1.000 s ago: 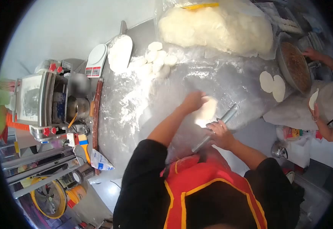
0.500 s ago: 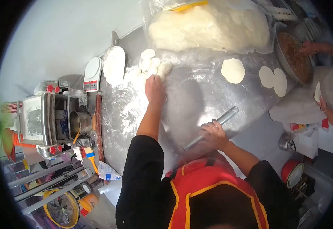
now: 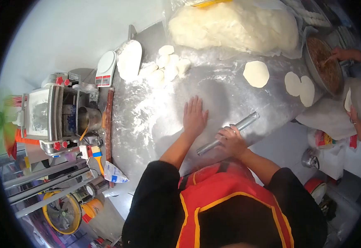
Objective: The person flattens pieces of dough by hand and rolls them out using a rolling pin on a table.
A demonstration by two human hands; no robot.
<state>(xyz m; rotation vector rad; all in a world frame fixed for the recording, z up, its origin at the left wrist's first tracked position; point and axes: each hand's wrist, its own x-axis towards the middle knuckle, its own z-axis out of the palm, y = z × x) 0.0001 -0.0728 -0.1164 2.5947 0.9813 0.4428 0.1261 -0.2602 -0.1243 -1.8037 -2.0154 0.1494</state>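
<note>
My left hand (image 3: 195, 117) lies flat, palm down, on the floured metal table (image 3: 164, 124), its fingers stretched forward; anything under the palm is hidden. Around the middle of a metal rolling pin (image 3: 246, 121) my right hand (image 3: 231, 140) is closed, the pin slanting up to the right. Beyond my hands, a rolled dough round (image 3: 256, 74) rests on the table. Several small dough pieces (image 3: 171, 66) lie in flour at the upper left of the table.
A large bagged dough mass (image 3: 234, 29) lies at the back. Scale (image 3: 105, 66), flour scoop (image 3: 129, 60) and a long brown stick (image 3: 108, 132) line the left. At right, a co-worker's hand (image 3: 338, 53) reaches into a filling bowl (image 3: 323, 66), near two dough rounds (image 3: 307, 91).
A second ago my left hand was at a dough round near the pin; it then reached the small dough pieces and came back to lie flat. The round now rests farther back.
</note>
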